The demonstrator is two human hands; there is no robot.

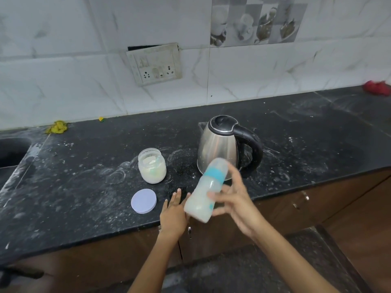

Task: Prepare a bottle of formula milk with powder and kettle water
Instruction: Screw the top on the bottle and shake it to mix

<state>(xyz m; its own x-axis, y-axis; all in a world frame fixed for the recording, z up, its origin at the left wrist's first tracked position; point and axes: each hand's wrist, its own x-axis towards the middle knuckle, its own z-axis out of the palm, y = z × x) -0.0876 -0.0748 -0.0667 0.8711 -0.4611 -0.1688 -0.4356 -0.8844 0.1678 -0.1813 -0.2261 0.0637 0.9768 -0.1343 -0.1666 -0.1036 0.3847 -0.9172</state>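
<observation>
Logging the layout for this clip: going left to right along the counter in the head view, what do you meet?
Sink → yellow cloth → round lid → powder jar → left hand → bottle in the right hand → red cloth.

Even, soft light, no hard shadows. Motion blur on bottle point(206, 190) and right hand point(237, 199); kettle point(220, 144) sharp, faint sheen on its steel. Wide-angle bends counter point(84, 187) edge and wall tiles point(63, 70).
</observation>
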